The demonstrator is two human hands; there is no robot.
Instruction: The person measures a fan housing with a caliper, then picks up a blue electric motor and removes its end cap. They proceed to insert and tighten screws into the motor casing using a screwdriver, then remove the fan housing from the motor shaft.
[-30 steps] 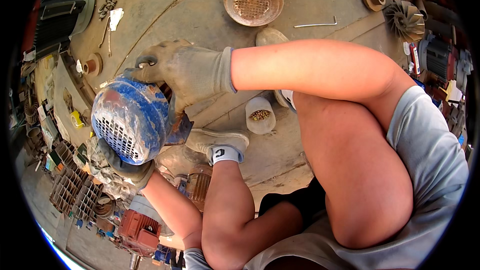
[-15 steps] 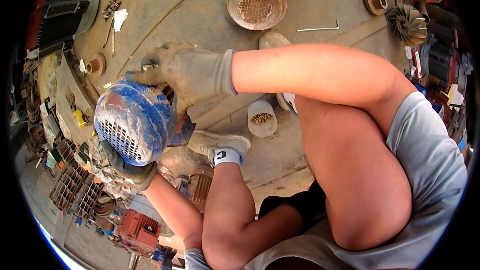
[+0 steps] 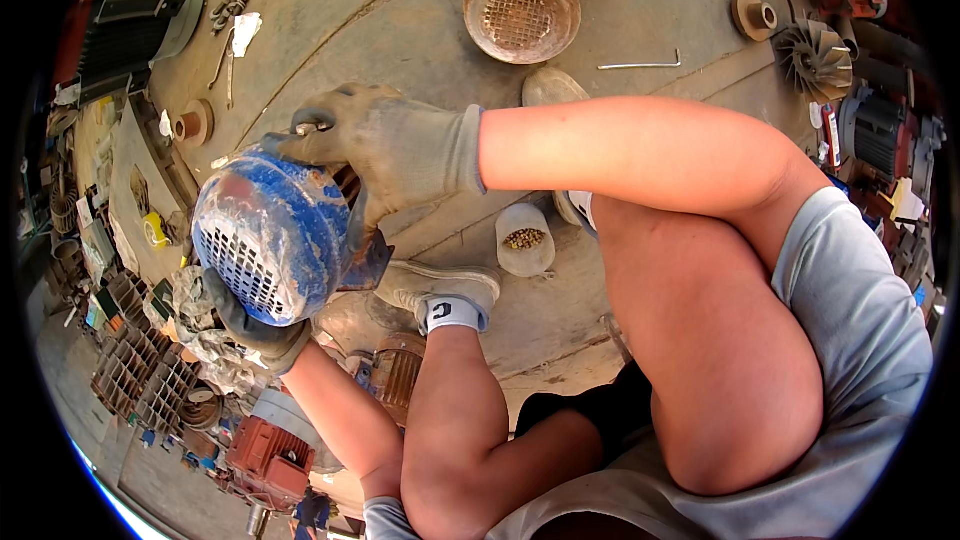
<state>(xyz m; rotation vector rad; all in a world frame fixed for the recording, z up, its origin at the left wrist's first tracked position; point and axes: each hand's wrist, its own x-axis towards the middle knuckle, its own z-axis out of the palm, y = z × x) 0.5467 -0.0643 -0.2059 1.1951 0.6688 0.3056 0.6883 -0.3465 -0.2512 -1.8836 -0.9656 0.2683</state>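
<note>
1. Two gloved hands brace one blue, round electric motor with a white grilled fan cover (image 3: 265,240), which sits at the left of the scene, just left of the person's shoe (image 3: 440,290).
2. The left hand (image 3: 250,325), in a dark worn glove, cups the cover's near underside with fingers closed round it, apparently to keep the casing from rolling.
3. The right hand (image 3: 390,145), in a grey fabric glove, presses on the motor's far side; its fingers pinch a small metal piece (image 3: 312,126) at the top, probably a fastener.
4. A white plastic cup of small brass-coloured parts (image 3: 524,238) stands on the concrete floor (image 3: 420,30) just right of the shoe, within easy reach.
5. A rusty round sieve bowl (image 3: 521,10) lies far off, apart.
</note>
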